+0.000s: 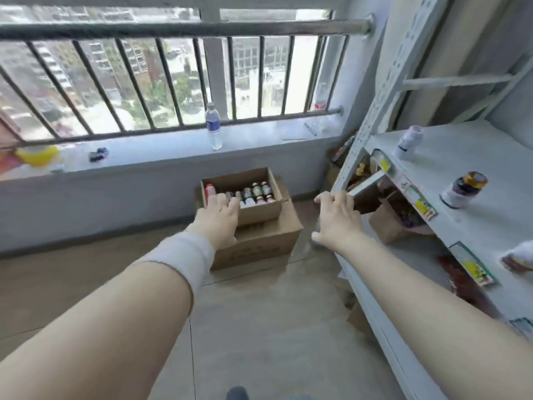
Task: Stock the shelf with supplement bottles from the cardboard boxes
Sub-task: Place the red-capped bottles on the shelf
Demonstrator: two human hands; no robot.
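Observation:
An open cardboard box (261, 210) holding several supplement bottles (256, 192) sits on a larger closed cardboard box (259, 241) on the floor. My left hand (219, 217) stretches over the open box's near left corner, fingers spread, holding nothing. To the right, my right hand (336, 217) hangs empty with fingers apart, beside the grey shelf's upright post (350, 163). On the grey shelf (461, 157) stand a white bottle (408, 142) and a dark bottle with a gold cap (463, 189). A third bottle (519, 256) lies at the right edge.
A window ledge (161, 153) runs behind the boxes, carrying a water bottle (213, 125), a yellow object (36, 154), a small dark item (98, 154) and a pen on paper (310, 129). Another open box (388, 223) sits under the shelf. Price labels line the shelf edge.

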